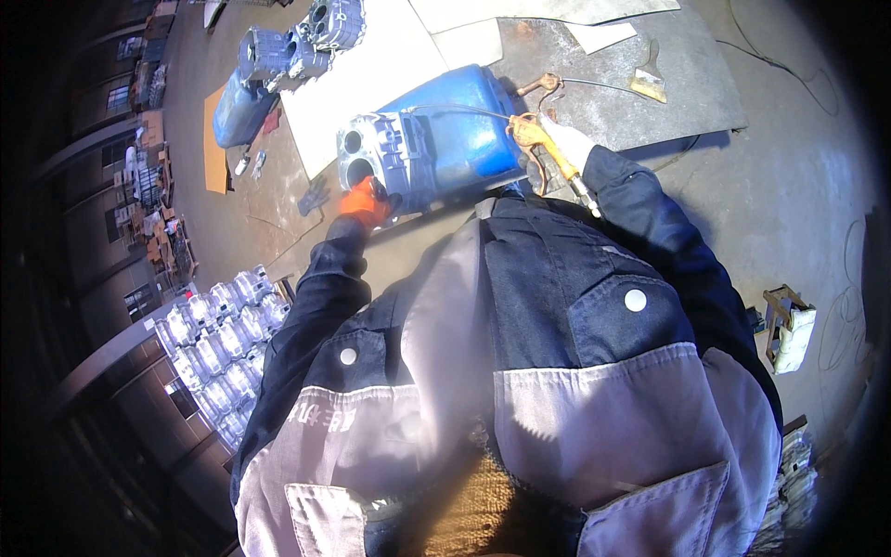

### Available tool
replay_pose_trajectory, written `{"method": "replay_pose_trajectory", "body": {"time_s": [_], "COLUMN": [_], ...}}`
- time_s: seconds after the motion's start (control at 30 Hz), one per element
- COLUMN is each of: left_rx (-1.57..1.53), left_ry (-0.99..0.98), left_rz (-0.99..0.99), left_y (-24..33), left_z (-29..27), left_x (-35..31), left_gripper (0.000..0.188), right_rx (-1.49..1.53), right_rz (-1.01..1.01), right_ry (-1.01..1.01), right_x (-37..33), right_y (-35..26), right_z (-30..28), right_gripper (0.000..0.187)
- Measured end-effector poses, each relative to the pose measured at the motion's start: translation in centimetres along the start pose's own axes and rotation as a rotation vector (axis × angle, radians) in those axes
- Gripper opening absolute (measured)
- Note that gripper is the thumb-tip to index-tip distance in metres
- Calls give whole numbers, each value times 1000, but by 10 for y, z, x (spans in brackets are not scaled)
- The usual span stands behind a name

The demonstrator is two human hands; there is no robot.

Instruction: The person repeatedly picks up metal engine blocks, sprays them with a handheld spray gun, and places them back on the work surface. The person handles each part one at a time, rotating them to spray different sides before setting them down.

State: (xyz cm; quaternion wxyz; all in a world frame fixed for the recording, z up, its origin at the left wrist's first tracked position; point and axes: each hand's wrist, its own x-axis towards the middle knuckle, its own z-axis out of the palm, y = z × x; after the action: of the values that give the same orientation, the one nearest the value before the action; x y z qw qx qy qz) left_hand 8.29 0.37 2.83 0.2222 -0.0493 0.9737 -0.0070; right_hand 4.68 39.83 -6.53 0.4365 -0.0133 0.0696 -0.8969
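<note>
A grey cast-metal housing (399, 153) with round bores lies at the left end of a blue plastic drum (464, 116) in front of me. In an orange glove, my left hand (368, 202) grips the housing's near left edge, beside the lower bore; its fingertips are partly hidden. My right hand (568, 141), gloved in white, is closed around a yellow air blow gun (541, 147). The gun's long thin nozzle reaches left over the drum to the top of the housing.
A brush (648, 76) lies on the grey table (705, 97). More castings (297, 48) stand at the far left near another blue container (239, 110). A dark glove (314, 197) is on the floor. Stacked castings (223, 343) stand left, and a small stool (789, 325) right.
</note>
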Motion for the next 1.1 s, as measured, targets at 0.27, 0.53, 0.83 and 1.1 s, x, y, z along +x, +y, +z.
{"method": "replay_pose_trajectory", "body": {"time_s": [0.27, 0.53, 0.83, 1.1], "left_rx": [74, -35, 41, -20], "left_ry": [8, -79, -46, -5], "left_rz": [-19, 5, -33, 4], "left_y": [6, 14, 3, -4], "left_z": [-3, -16, -2, 4], "left_x": [-2, -5, 2, 1], "left_gripper": [46, 46, 47, 44], "right_rx": [-159, -37, 176, 208], "right_rz": [-11, -35, -38, -27], "right_ry": [603, 424, 128, 254], "right_x": [6, 7, 6, 11], "right_y": [2, 6, 8, 13], "right_z": [6, -30, -42, -52], "right_gripper": [35, 37, 26, 30]}}
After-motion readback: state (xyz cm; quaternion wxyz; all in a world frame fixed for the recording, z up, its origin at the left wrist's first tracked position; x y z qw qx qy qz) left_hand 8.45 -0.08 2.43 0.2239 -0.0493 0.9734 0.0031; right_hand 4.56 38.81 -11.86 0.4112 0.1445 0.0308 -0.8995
